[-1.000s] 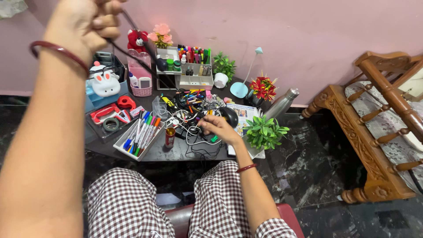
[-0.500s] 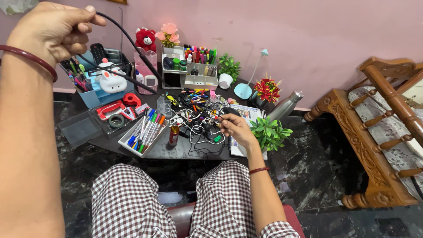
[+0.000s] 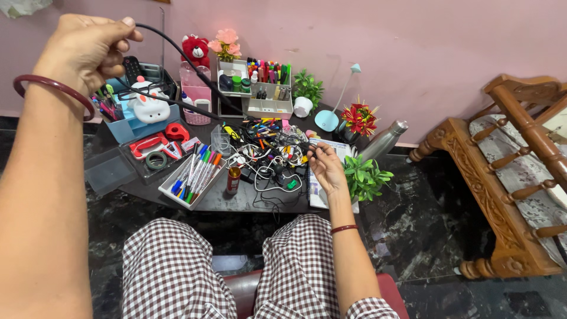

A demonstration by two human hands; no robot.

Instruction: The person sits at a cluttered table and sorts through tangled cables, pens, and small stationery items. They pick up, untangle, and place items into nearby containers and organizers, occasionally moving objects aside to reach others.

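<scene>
- The left hand point(image 3: 88, 50) is raised high near the camera, fingers clenched around a black cable point(image 3: 177, 56); the cable loops out of the fist and runs down and to the right toward the tangle of cords point(image 3: 269, 162) on the dark table point(image 3: 230, 204)
- The right hand point(image 3: 325, 165) rests low at the right edge of that tangle, fingertips pinching a cord end; what exactly it pinches is too small to tell
- The cable's long axis slants from upper left to lower right; the right hand is nearer the tangle, beside a potted plant point(image 3: 366, 174)
</scene>
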